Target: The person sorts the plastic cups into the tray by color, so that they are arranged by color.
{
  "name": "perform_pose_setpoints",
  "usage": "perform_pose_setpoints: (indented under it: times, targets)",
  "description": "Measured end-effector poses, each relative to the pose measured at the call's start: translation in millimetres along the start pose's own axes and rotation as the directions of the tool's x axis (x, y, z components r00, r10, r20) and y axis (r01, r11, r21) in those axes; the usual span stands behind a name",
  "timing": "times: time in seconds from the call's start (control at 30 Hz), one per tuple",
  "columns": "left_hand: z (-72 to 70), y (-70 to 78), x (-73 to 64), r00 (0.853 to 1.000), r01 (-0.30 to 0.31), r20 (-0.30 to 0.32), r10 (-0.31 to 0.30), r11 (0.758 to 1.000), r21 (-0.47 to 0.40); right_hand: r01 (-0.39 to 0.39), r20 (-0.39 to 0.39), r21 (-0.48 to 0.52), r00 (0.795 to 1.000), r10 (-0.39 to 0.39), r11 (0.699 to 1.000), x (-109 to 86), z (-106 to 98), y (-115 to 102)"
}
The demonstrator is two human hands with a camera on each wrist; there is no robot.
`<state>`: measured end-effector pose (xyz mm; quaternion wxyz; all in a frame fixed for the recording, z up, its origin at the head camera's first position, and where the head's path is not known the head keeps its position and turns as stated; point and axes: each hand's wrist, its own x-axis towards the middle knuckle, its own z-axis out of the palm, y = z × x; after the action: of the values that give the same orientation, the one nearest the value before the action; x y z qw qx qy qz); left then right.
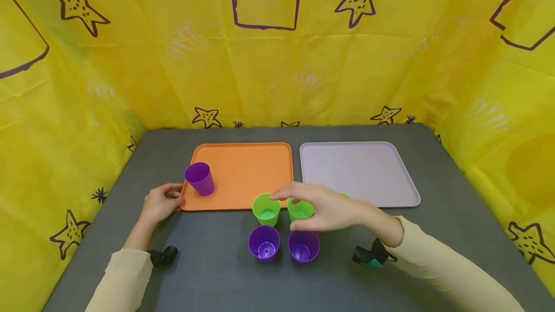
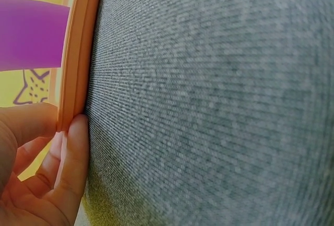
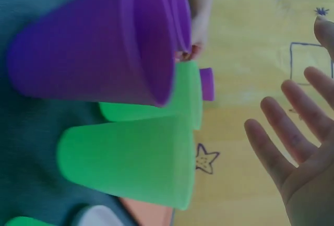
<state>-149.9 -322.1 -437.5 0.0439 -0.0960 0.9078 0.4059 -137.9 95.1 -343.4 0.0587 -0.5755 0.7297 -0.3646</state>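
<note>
L hand [image 1: 159, 204] pinches orange tray [image 1: 247, 172] nr front-L corner, purple cup [image 1: 201, 180] on tray's L end; R hand [image 1: 327, 207] spread abv green cups [image 1: 266, 210] nr 2 purple cups [image 1: 264, 244] on gray tbl [image 1: 208, 273].

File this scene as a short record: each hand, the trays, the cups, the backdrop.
Left hand: grip pinches the orange tray at its near-left corner
Right hand: grip open, holding nothing
Lavender tray: right of the orange one
Cup on orange tray: purple, toward the left end
Front row on table: two purple cups
Behind them: two green cups
Third green cup: mostly hidden behind the right hand
Backdrop: yellow, with drawn starfish
</note>
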Motion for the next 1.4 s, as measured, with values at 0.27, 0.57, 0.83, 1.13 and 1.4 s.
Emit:
perform_pose_setpoints:
  times: [0.27,0.57,0.83,1.13,1.4]
  targets:
    - [-0.1,-0.7,1.9,1.000,-0.013,-0.005,0.013,1.000,0.000,-0.052,-0.006,-0.037,0.999,0.052,0.998,-27.0,13.3,-4.2]
    - [1.1,-3.9,2.2,1.000,-0.016,-0.005,0.016,1.000,-0.010,-0.107,0.003,-0.057,0.994,0.108,0.993,-46.1,22.8,-8.4]
    - [1.1,-2.2,1.4,1.000,-0.007,0.001,0.007,1.000,-0.003,-0.157,-0.017,-0.101,0.988,0.156,0.983,-60.6,28.3,-8.0]
    - [1.3,0.4,0.1,1.000,0.011,0.006,-0.011,1.000,-0.002,-0.190,-0.002,-0.104,0.982,0.190,0.976,-68.1,39.8,-1.8]
    - [1.2,0.3,0.6,1.000,0.015,0.007,-0.015,1.000,-0.001,-0.203,0.026,-0.128,0.978,0.208,0.971,-70.5,48.6,3.2]
